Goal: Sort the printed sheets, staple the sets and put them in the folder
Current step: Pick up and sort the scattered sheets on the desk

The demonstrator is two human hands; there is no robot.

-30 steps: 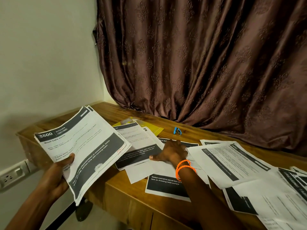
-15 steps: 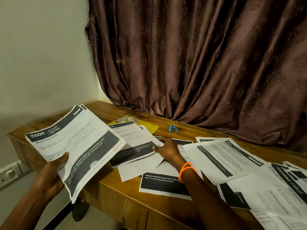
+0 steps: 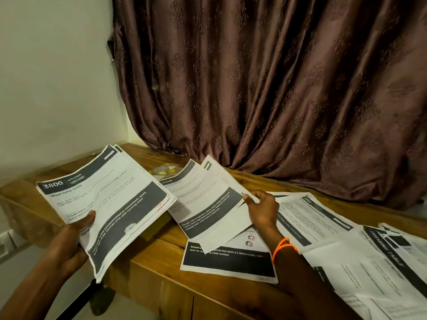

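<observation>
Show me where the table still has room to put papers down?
Bare wood shows behind the lifted sheets, along the curtain, and at the front edge between the held stack and the sheet about a parcel box. The table is crowded on the right with overlapping sheets.

brown curtain [image 3: 277,88], wood table [image 3: 152,269], wall socket [image 3: 7,241]

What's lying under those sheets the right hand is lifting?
Under the lifted sheets lies another printed sheet on the table; its upper part is covered, and a yellow folder peeks out behind.
</observation>
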